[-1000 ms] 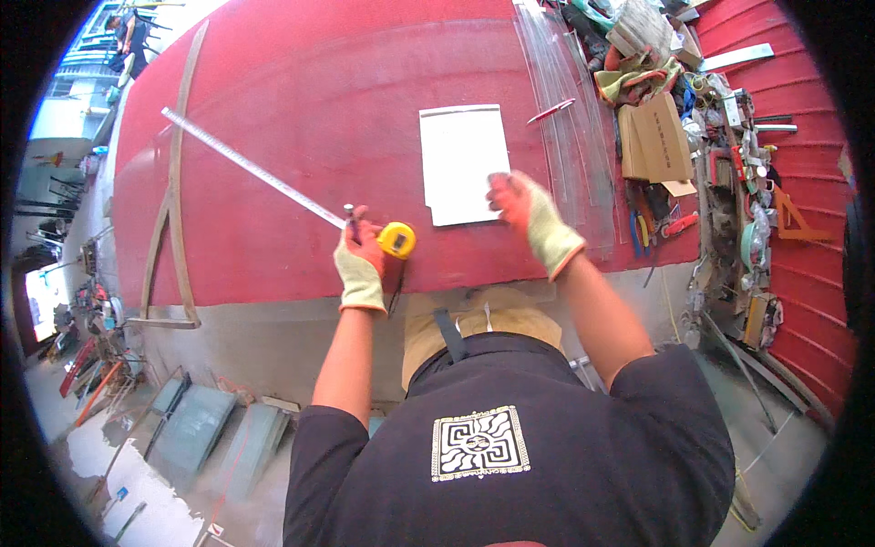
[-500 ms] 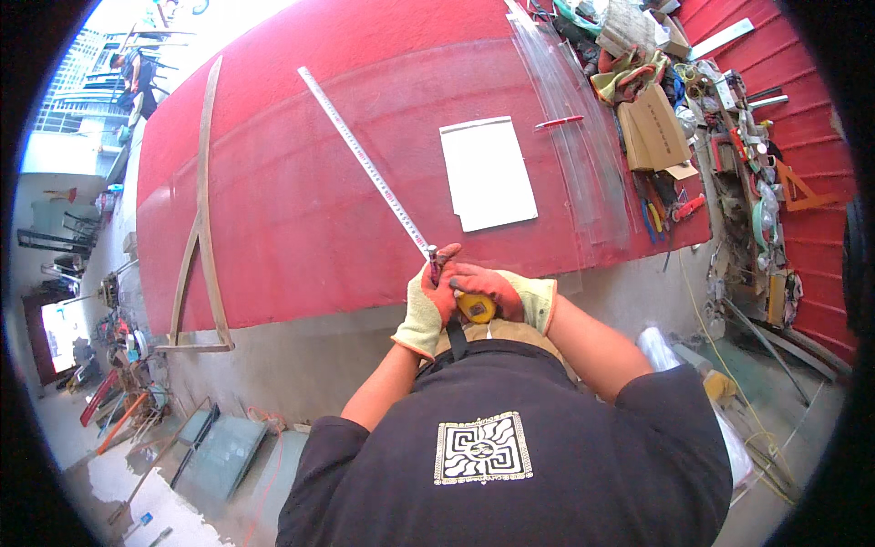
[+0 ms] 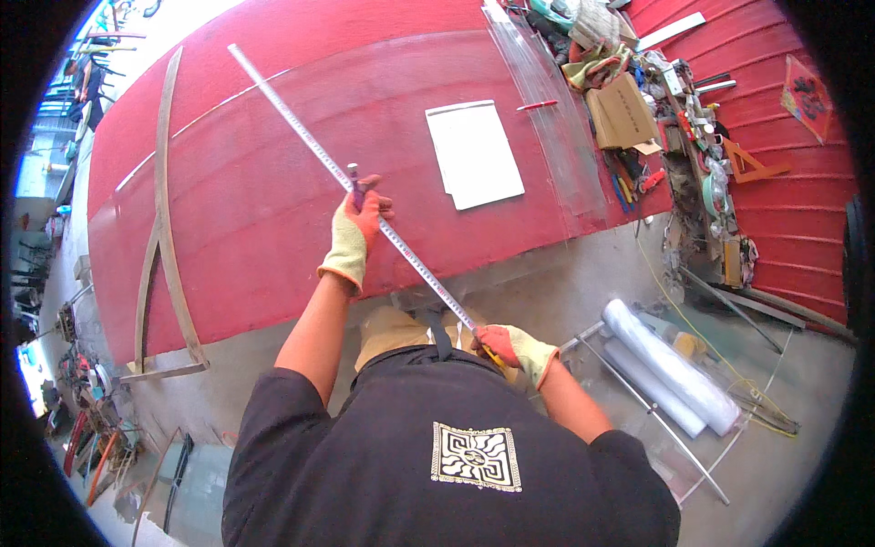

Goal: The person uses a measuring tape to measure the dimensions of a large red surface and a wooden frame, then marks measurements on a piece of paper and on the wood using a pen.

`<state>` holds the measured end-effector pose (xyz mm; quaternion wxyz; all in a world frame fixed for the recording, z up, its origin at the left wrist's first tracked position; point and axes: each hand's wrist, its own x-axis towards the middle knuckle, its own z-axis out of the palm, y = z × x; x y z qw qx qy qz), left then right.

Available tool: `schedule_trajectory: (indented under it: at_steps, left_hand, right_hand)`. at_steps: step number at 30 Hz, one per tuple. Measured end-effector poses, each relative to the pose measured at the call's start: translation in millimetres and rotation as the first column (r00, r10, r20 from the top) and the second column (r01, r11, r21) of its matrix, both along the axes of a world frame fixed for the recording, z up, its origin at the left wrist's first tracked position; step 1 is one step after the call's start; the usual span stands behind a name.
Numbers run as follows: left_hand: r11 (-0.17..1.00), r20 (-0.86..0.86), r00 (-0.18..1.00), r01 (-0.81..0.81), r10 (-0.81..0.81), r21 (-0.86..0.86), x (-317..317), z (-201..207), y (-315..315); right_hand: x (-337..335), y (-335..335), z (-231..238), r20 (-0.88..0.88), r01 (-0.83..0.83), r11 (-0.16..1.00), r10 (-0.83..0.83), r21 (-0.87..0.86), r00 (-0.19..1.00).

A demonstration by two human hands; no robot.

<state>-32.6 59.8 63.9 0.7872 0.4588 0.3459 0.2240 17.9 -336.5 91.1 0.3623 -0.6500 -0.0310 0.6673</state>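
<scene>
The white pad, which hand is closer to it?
Left. The left hand is to the left of the white pad; the right hand is farther off, past the near edge of the red table.

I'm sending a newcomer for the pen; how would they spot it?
Find the red table, then its white pad. Right of the pad's far end, over the edge of the clear strips, lies the pen. Unlike pad and strips, it is slim and red.

Gloved left grip point(image 3: 359, 219) well forward, partly curled, gloved right grip point(image 3: 510, 349) rearward, tightly curled.
</scene>
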Motion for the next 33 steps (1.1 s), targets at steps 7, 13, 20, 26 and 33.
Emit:
schedule_trajectory:
  at_steps: [7,13,20,26,33]
  left_hand:
    - [0.885,-0.259,0.850,0.414,-0.459,-0.211,-6,-11,-87]
    - [0.868,-0.361,0.793,0.477,-0.492,-0.135,-38,-23,-114]
    - [0.925,-0.397,0.836,0.357,-0.378,-0.131,-60,-33,-96]
    - [0.872,-0.377,0.794,0.371,-0.476,-0.320,-68,-31,-62]
    - [0.867,-0.433,0.755,0.467,-0.492,-0.170,-76,-24,-44]
  right_hand:
    - [-39,-22,-1,0.229,-0.066,0.988,0.097,-0.142,0.968]
    - [-83,-66,-60,0.122,0.094,0.980,-0.073,-0.176,0.990]
    - [-122,-84,-78,0.134,0.165,0.977,-0.147,-0.135,0.980]
    - [-129,-54,-40,0.229,0.117,0.965,-0.062,-0.235,0.972]
    - [-203,-57,-81,0.318,0.173,0.956,-0.092,-0.237,0.943]
